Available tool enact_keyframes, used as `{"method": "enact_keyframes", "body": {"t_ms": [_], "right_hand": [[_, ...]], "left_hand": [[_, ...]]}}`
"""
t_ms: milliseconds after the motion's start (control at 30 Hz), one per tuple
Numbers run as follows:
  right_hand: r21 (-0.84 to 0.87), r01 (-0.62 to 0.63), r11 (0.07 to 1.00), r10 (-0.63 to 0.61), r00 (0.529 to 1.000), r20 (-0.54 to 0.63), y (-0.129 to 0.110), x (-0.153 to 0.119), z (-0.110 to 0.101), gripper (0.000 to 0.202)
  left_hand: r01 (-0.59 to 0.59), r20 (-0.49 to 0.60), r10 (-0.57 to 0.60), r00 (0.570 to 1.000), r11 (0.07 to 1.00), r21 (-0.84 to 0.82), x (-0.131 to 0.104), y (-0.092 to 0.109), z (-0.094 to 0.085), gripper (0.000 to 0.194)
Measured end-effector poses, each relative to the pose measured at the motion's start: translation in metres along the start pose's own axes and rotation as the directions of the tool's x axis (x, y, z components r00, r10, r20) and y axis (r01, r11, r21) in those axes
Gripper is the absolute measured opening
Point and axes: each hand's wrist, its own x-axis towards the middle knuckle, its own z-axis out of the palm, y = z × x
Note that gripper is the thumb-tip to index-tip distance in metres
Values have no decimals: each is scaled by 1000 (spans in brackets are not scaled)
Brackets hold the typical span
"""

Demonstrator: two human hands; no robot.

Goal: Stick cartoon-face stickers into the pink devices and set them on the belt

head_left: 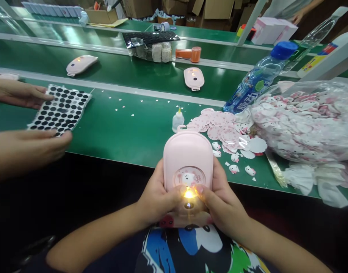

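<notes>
Both my hands grip a pale pink plastic case (pixel 188 149) with rounded corners, held upright in front of my body. My left hand (pixel 159 189) wraps its left side, and my right hand (pixel 219 191) wraps the other. In the case's oval recess sits a printed cat-face sticker (pixel 188 178). Both thumbs press at the recess's lower edge, where a bright yellow glow hides detail. Just beyond the case stands a small dropper bottle (pixel 178 120) with a yellow tip. A pile of pink oval stickers (pixel 216 123) and loose cat-face pieces (pixel 234 168) lie to the right.
At left, another person's hands (pixel 29 148) hold a sheet of black dots (pixel 61 110). Two pink cases (pixel 194 78) rest on the green belt. A blue-capped bottle (pixel 253 81) and a bulging clear bag (pixel 307 121) occupy the right. An orange tape dispenser (pixel 195 54) lies farther back.
</notes>
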Motion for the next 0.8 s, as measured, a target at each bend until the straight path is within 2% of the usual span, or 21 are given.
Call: {"method": "enact_keyframes", "body": {"t_ms": [300,433,500,567,667,800], "right_hand": [[-83,2,997,-1,1000,6,7,-5,-5,71],[-174,145,974,-129,987,97,6,-3,-3,75],[-175,220,960,-192,967,164,4,2,-3,76],[-185,266,946,-236,957,170,3,8,-6,69],[-247,323,913,-308,946,99,5,15,-21,54],[-348,401,847,-411,910,49,16,8,-53,50]], "left_hand": [[7,-55,-7,998,1000,-11,4,0,5,49],[-47,-54,47,997,999,11,-3,3,-2,52],[-75,-117,77,990,997,22,-6,11,-10,50],[-111,-248,118,962,993,44,-6,23,-23,47],[-221,-413,241,878,970,96,3,46,-48,47],[-322,-440,393,808,919,228,34,75,-81,51]]}}
